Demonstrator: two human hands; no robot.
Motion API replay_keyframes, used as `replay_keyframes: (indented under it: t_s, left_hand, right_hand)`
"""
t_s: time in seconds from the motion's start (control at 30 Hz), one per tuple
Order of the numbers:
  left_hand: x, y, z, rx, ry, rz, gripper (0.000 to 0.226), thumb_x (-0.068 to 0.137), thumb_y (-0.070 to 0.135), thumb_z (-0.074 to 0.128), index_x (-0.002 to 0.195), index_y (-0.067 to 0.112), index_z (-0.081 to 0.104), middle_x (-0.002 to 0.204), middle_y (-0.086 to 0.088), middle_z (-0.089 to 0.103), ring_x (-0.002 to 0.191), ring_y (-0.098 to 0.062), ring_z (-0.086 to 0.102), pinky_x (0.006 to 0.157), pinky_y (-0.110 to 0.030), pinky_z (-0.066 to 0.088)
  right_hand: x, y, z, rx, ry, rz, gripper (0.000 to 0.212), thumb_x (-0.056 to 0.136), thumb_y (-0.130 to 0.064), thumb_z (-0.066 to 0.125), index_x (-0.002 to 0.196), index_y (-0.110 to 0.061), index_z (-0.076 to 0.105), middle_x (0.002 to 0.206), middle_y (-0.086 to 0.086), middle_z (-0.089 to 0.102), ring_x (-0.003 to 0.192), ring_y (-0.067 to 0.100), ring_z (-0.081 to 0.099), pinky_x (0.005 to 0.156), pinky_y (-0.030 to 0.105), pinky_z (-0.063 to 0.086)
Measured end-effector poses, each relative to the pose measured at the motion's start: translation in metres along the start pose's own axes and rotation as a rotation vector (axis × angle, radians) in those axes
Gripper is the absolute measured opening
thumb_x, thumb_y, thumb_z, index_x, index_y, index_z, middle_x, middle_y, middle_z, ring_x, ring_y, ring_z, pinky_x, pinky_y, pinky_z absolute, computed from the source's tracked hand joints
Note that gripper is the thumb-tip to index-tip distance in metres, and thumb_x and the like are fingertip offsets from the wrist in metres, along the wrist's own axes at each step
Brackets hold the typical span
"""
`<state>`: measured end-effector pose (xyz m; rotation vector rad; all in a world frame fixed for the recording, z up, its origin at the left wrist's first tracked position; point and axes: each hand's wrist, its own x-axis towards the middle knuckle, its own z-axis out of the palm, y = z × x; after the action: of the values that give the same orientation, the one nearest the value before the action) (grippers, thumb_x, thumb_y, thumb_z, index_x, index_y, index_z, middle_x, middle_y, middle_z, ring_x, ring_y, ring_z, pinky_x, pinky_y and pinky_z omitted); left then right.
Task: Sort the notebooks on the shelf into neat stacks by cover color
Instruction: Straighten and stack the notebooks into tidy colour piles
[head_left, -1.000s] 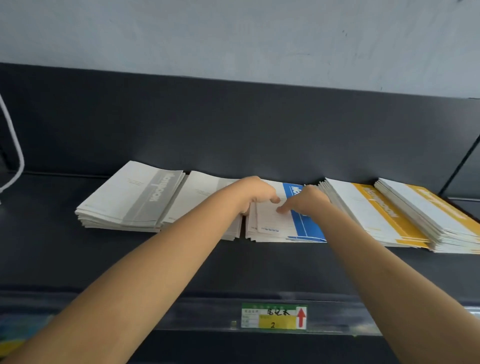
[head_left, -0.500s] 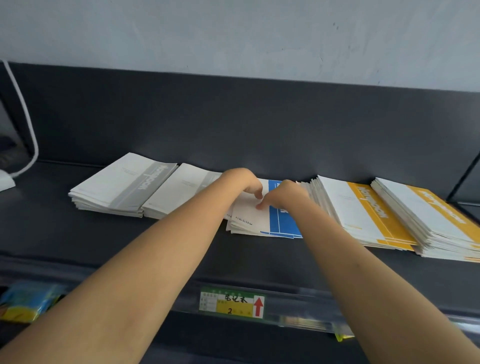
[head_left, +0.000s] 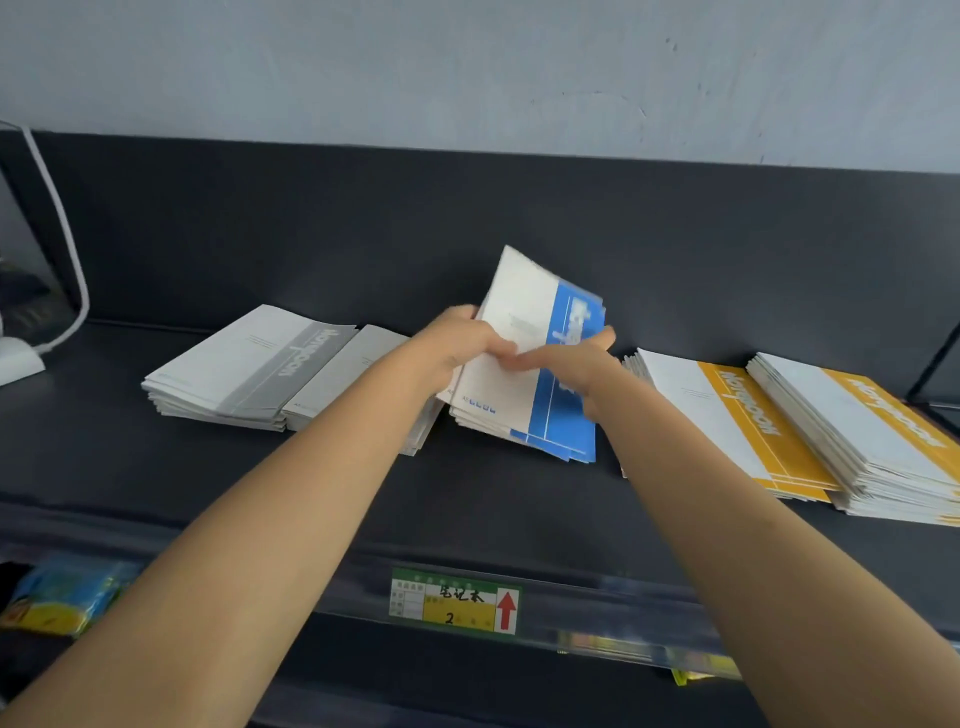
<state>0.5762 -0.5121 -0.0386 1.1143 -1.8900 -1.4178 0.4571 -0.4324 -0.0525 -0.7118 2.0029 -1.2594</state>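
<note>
A stack of blue-banded notebooks (head_left: 524, 374) is tilted up off the dark shelf (head_left: 156, 467), its far edge raised toward the back panel. My left hand (head_left: 460, 345) grips its left side and my right hand (head_left: 582, 358) grips its right side, thumbs across the top cover. Left of it lie two stacks of grey-banded notebooks (head_left: 249, 369), the nearer one partly hidden by my left arm. To the right, two stacks of yellow-banded notebooks (head_left: 727, 421) lie flat, the far right one (head_left: 872, 436) thicker.
The shelf's dark back panel (head_left: 467, 218) rises close behind the stacks. A price label (head_left: 454, 603) sits on the shelf's front rail. A white cable (head_left: 57, 218) hangs at the far left. Coloured packets (head_left: 57, 603) lie on the shelf below.
The blue stack lay flat under both hands before; now both hands have lifted it and tipped its far edge upward. The camera view has shifted slightly.
</note>
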Motion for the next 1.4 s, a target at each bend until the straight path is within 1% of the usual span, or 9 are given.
replay_keyframes:
  t_s: [0.07, 0.17, 0.23, 0.57, 0.77, 0.93, 1.07, 1.2, 1.4]
  left_hand:
    - [-0.004, 0.000, -0.008, -0.161, -0.042, 0.153, 0.044, 0.083, 0.002, 0.071, 0.123, 0.016, 0.058, 0.110, 0.004, 0.069, 0.110, -0.016, 0.063, 0.082, -0.025, 0.050]
    - [-0.002, -0.008, -0.010, -0.221, -0.047, 0.287, 0.049, 0.079, -0.001, 0.073, 0.123, 0.018, 0.059, 0.117, 0.003, 0.069, 0.111, -0.013, 0.063, 0.091, -0.025, 0.051]
    - [0.001, -0.014, -0.005, -0.261, -0.001, 0.278, 0.046, 0.075, -0.004, 0.075, 0.114, 0.018, 0.062, 0.111, 0.001, 0.070, 0.109, -0.017, 0.064, 0.094, -0.029, 0.051]
    - [0.009, -0.021, 0.024, -0.403, 0.214, 0.294, 0.060, 0.069, 0.017, 0.086, 0.120, 0.018, 0.054, 0.109, 0.006, 0.067, 0.100, -0.007, 0.063, 0.082, -0.024, 0.050]
    - [0.012, -0.013, 0.026, -0.405, 0.132, 0.359, 0.066, 0.064, 0.023, 0.085, 0.122, 0.017, 0.054, 0.113, 0.003, 0.068, 0.103, -0.010, 0.065, 0.085, -0.029, 0.053]
    - [0.009, -0.018, 0.026, -0.385, 0.207, 0.350, 0.053, 0.073, 0.014, 0.082, 0.117, 0.014, 0.052, 0.104, 0.007, 0.064, 0.094, -0.006, 0.062, 0.072, -0.020, 0.047]
    - [0.006, -0.015, 0.032, -0.384, 0.213, 0.340, 0.044, 0.077, 0.022, 0.077, 0.115, 0.017, 0.053, 0.102, 0.008, 0.064, 0.092, -0.006, 0.062, 0.070, -0.022, 0.046]
    - [0.009, -0.008, 0.027, -0.176, 0.262, 0.384, 0.034, 0.085, 0.024, 0.070, 0.110, 0.022, 0.046, 0.096, 0.017, 0.059, 0.088, -0.003, 0.059, 0.067, -0.020, 0.043]
    - [0.021, -0.001, 0.009, 0.237, 0.070, 0.022, 0.064, 0.078, 0.029, 0.078, 0.128, 0.007, 0.045, 0.123, -0.007, 0.057, 0.107, -0.025, 0.059, 0.088, -0.038, 0.051]
  right_hand:
    - [0.000, 0.000, -0.004, 0.172, 0.080, -0.111, 0.134, 0.051, -0.036, 0.093, 0.148, -0.023, 0.001, 0.140, 0.000, 0.040, 0.125, 0.025, 0.044, 0.098, 0.044, 0.041]
    - [-0.004, 0.001, -0.008, 0.329, 0.146, -0.308, 0.083, 0.054, -0.022, 0.092, 0.123, -0.013, 0.046, 0.113, -0.003, 0.064, 0.102, 0.019, 0.063, 0.086, 0.037, 0.053]
    - [-0.007, 0.005, -0.006, 0.325, 0.148, -0.390, 0.064, 0.058, -0.014, 0.090, 0.111, -0.012, 0.056, 0.104, -0.003, 0.069, 0.096, 0.017, 0.067, 0.080, 0.032, 0.054]
    - [-0.009, -0.001, -0.004, 0.332, 0.198, -0.543, 0.046, 0.078, -0.014, 0.075, 0.113, -0.015, 0.045, 0.104, -0.006, 0.063, 0.092, 0.008, 0.062, 0.076, 0.023, 0.049]
    - [-0.010, -0.007, -0.013, 0.271, 0.242, -0.588, 0.047, 0.080, -0.011, 0.073, 0.115, -0.013, 0.041, 0.098, -0.009, 0.059, 0.083, 0.005, 0.059, 0.071, 0.021, 0.050]
    - [-0.006, 0.018, -0.005, 0.280, 0.258, -0.577, 0.070, 0.074, -0.014, 0.080, 0.125, -0.021, 0.033, 0.114, -0.006, 0.058, 0.102, 0.006, 0.059, 0.083, 0.026, 0.051]
    - [-0.004, 0.010, -0.007, 0.227, 0.212, -0.492, 0.058, 0.076, -0.013, 0.077, 0.116, -0.017, 0.035, 0.109, -0.006, 0.058, 0.096, 0.010, 0.060, 0.080, 0.028, 0.052]
    - [-0.004, 0.000, -0.015, 0.059, 0.221, -0.435, 0.046, 0.084, -0.020, 0.071, 0.117, -0.012, 0.040, 0.106, -0.006, 0.055, 0.088, 0.009, 0.057, 0.058, 0.015, 0.041]
    - [-0.002, 0.002, -0.016, -0.267, 0.149, -0.166, 0.059, 0.083, -0.026, 0.071, 0.124, -0.001, 0.036, 0.112, 0.006, 0.051, 0.092, 0.020, 0.051, 0.053, 0.022, 0.036]
